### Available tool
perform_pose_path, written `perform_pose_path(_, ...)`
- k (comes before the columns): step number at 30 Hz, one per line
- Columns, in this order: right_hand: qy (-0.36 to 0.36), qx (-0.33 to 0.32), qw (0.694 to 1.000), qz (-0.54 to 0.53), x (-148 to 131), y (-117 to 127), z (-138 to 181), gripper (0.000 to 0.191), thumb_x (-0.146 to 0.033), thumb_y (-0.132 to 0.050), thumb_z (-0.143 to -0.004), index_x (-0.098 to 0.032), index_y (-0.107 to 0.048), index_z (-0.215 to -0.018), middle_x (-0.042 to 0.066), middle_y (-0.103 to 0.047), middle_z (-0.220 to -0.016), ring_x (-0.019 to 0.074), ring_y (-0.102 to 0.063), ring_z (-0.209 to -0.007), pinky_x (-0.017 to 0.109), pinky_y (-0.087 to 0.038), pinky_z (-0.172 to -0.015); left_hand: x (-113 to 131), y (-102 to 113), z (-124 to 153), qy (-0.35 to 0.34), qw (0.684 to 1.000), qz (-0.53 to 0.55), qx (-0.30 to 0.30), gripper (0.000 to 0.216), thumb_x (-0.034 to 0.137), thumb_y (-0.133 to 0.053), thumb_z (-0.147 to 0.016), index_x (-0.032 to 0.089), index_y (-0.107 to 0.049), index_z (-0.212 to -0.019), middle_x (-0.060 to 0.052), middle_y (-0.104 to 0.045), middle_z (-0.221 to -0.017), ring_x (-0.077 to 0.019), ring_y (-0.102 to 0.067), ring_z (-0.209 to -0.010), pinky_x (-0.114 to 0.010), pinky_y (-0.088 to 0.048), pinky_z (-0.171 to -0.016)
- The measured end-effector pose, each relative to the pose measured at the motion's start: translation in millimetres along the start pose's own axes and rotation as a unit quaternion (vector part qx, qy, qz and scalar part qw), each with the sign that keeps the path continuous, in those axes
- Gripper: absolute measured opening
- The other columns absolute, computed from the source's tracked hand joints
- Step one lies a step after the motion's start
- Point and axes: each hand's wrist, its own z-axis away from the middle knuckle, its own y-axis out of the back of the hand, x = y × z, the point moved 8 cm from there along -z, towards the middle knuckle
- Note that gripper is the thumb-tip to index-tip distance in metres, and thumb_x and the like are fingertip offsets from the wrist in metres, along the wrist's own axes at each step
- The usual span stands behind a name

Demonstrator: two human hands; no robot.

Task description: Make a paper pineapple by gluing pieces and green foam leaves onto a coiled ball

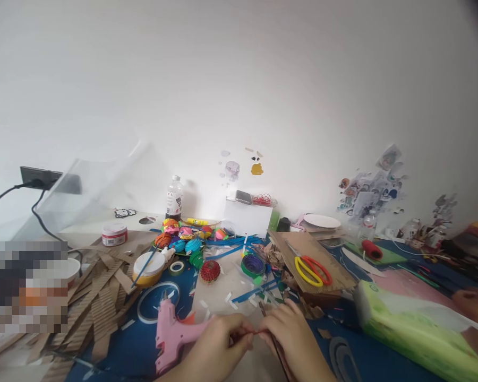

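Observation:
My left hand (223,339) is closed in a pinch on a small, thin reddish strip (257,332) at the bottom middle. Beside it, my right hand (290,331) has its fingers closed at the strip's other end. A thin dark stick (279,353) runs through my right hand, its tip showing above the fingers. The pink glue gun (168,331) lies just left of my left hand. Ahead are a red ribbed dome (211,271), a blue-purple coil with a green rim (253,265), and blue paper strips (249,293).
Scissors (314,271) lie on cardboard (338,265) to the right, behind a green tissue pack (418,334). Corrugated strips (103,297) pile up at left. Colourful ribbed pieces (185,241) and a bottle (174,199) stand near the wall. Another person's hand (474,302) is at far right.

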Motion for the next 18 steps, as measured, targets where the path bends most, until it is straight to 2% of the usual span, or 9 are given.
perform_pose_path(2,-0.012,-0.022,1.000,-0.014,7,-2,0,0.016,-0.010,-0.061,-0.076,-0.023,-0.057,-0.069,-0.004,-0.063,-0.066,0.0171,-0.057,-0.068,0.034,-0.033,-0.082,-2,2,0,0.000,1.000,-0.005,-0.005,0.016,0.021,-0.048,-0.080,0.018,-0.063,-0.078,0.000,-0.069,-0.073,-0.0133,-0.060,-0.067,-0.020,-0.041,-0.060)
perform_pose_path(5,-0.050,-0.080,0.995,-0.042,19,-1,1,0.015,-0.009,-0.054,-0.079,-0.022,-0.056,-0.072,-0.004,-0.064,-0.069,0.0160,-0.056,-0.068,0.029,-0.035,-0.073,0,8,3,-0.010,0.995,-0.097,0.002,0.020,0.023,-0.045,-0.082,0.019,-0.062,-0.073,-0.001,-0.066,-0.068,-0.0136,-0.057,-0.061,-0.021,-0.035,-0.054)
perform_pose_path(8,-0.074,-0.111,0.989,-0.061,25,6,2,0.015,-0.012,-0.050,-0.081,-0.022,-0.058,-0.072,-0.003,-0.064,-0.070,0.0162,-0.055,-0.067,0.026,-0.034,-0.066,4,13,5,-0.016,0.988,-0.151,0.009,0.026,0.027,-0.041,-0.085,0.019,-0.061,-0.070,-0.001,-0.065,-0.065,-0.0141,-0.056,-0.060,-0.023,-0.032,-0.054)
perform_pose_path(11,-0.078,-0.120,0.987,-0.074,21,13,2,0.013,-0.017,-0.052,-0.082,-0.023,-0.061,-0.074,-0.002,-0.064,-0.070,0.0164,-0.055,-0.068,0.025,-0.034,-0.065,3,11,5,0.002,0.994,-0.106,-0.012,0.032,0.030,-0.038,-0.086,0.018,-0.060,-0.067,-0.001,-0.063,-0.062,-0.0131,-0.055,-0.058,-0.022,-0.032,-0.053)
perform_pose_path(14,-0.077,-0.124,0.986,-0.079,16,15,0,0.008,-0.023,-0.055,-0.084,-0.023,-0.062,-0.085,-0.001,-0.066,-0.079,0.0180,-0.056,-0.075,0.027,-0.035,-0.068,1,11,2,0.024,0.998,-0.045,-0.022,0.036,0.033,-0.037,-0.087,0.017,-0.060,-0.064,0.000,-0.061,-0.059,-0.0120,-0.053,-0.055,-0.021,-0.033,-0.052)
perform_pose_path(16,-0.054,-0.125,0.988,-0.072,11,12,-3,0.008,-0.023,-0.055,-0.085,-0.024,-0.061,-0.089,0.000,-0.066,-0.082,0.0185,-0.056,-0.077,0.029,-0.035,-0.073,1,10,2,0.028,0.999,-0.029,-0.025,0.036,0.034,-0.037,-0.086,0.016,-0.060,-0.065,0.002,-0.059,-0.057,-0.0118,-0.051,-0.054,-0.021,-0.032,-0.051)
perform_pose_path(18,-0.023,-0.128,0.990,-0.058,6,7,-6,0.008,-0.019,-0.055,-0.084,-0.024,-0.061,-0.083,-0.001,-0.066,-0.078,0.0179,-0.057,-0.076,0.032,-0.034,-0.080,3,10,3,0.027,0.999,-0.024,-0.032,0.035,0.033,-0.038,-0.086,0.016,-0.060,-0.065,0.002,-0.058,-0.056,-0.0120,-0.051,-0.054,-0.021,-0.033,-0.052)
